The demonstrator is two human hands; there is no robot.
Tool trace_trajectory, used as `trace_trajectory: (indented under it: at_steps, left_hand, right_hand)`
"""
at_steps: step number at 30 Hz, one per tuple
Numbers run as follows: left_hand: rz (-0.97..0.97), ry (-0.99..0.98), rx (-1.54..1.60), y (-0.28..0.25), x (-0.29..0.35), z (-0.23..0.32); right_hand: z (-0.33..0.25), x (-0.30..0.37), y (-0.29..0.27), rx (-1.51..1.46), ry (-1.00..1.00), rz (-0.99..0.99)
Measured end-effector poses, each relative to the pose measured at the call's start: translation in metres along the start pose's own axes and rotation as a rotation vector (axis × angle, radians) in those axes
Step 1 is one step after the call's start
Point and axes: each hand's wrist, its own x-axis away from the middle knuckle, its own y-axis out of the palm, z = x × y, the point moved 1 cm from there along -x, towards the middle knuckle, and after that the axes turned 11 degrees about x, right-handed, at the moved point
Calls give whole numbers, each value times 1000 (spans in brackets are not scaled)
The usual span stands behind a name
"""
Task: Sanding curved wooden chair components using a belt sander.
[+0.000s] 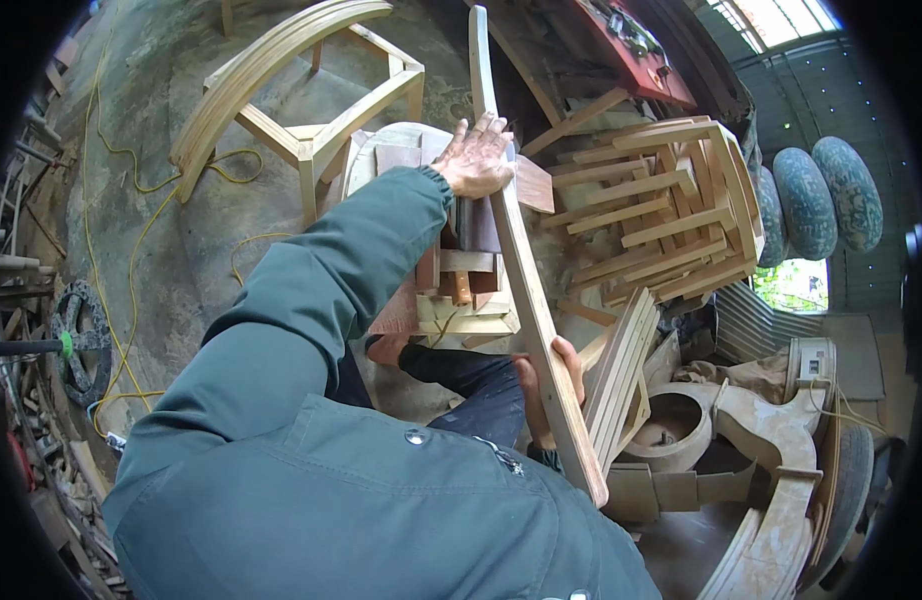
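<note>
The left hand (474, 157) lies flat on top of a long curved wooden slat (526, 280), fingers spread and wrapped over its far part. The right hand (551, 385) grips the same slat near its close end, with the fingers curled around the edge. So both hands are grasping the slat, one far and one near.

The slat runs from far, at the top middle, down to near, at the bottom right of the person. It looks stiff and hard, long and thin, and probably not very heavy. It is bare wood, so it should not be slippery, but the edges may be rough. Holding it at two spots well apart, like now, seems a good way to keep it from swinging.

Under the left hand sits a pile of small wood blocks (461, 270). To the right of the slat more curved slats (621, 375) lean together. Far right is a stack of wooden chair frames (671, 220). Far left stands another chair frame (301, 100) on the floor (161, 200), with a yellow cord (131, 250) beside it.

Near right there is a round wooden bowl shape (676, 425); it looks empty
</note>
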Motion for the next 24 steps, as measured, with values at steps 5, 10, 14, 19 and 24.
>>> trace_trajectory:
  at_steps: [5, 10, 14, 19, 24]
  left_hand:
    - [56, 24, -5, 42, 34, 38]
    - [-17, 34, 5, 71, 76, 82]
    - [-67, 48, -56, 85, 107, 106]
    - [-48, 29, -40, 97, 131, 125]
    - [43, 22, -93, 90, 147, 131]
  right_hand:
    - [0, 52, -37, -533, 703, -173]
    - [-38, 124, -70, -682, 559, -317]
    - [-55, 145, -93, -1161, 1116, -146]
    - [-80, 159, -87, -785, 1042, -408]
    - [-68, 182, -107, -608, 889, -421]
